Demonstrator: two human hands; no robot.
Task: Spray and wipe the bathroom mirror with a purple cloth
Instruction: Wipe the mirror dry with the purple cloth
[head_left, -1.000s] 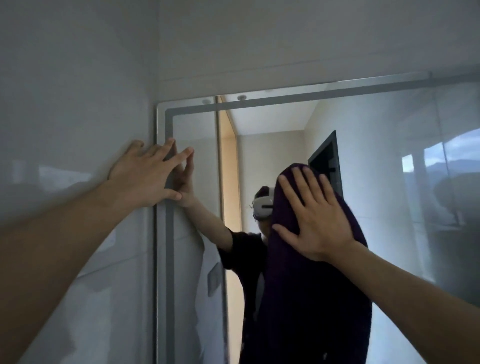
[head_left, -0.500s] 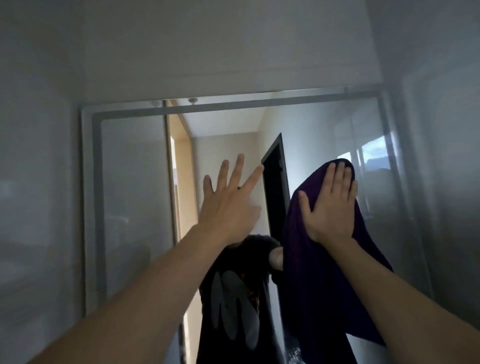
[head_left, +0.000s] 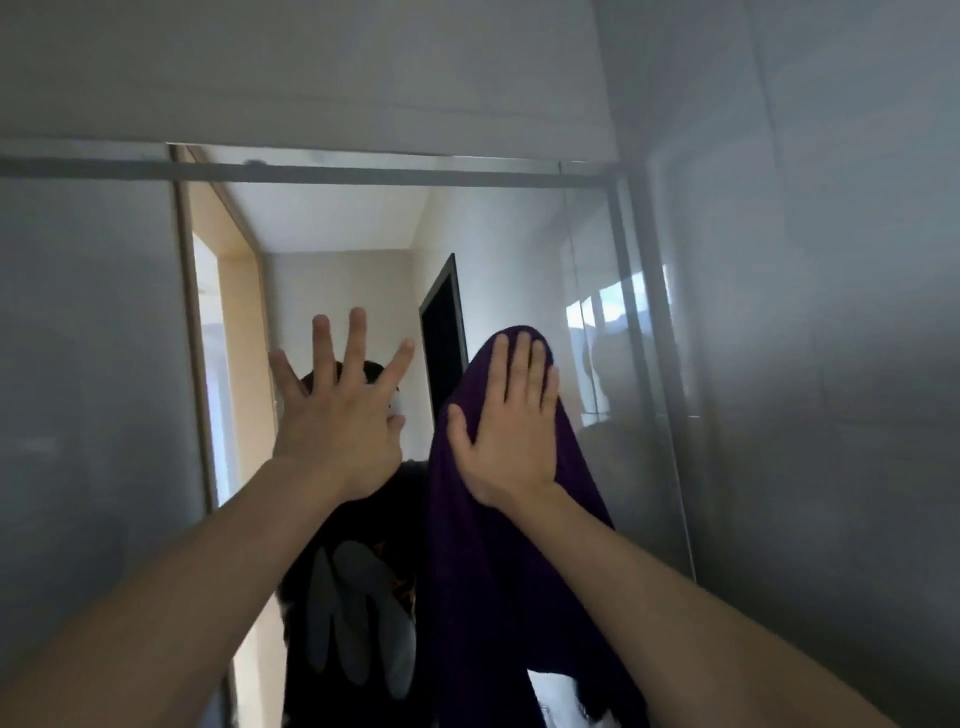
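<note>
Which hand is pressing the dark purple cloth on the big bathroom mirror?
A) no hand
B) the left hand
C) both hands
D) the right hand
D: the right hand lies flat, fingers straight, on the dark purple cloth against the big bathroom mirror, while the left hand is spread beside it with no cloth.

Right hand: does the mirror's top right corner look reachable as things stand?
Probably yes. The right hand presses the cloth flat on the mirror below that corner, with bare glass between; the left hand is off to the side.

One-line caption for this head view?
Right hand presses a purple cloth flat against the mirror; left hand spread open beside it.
</note>
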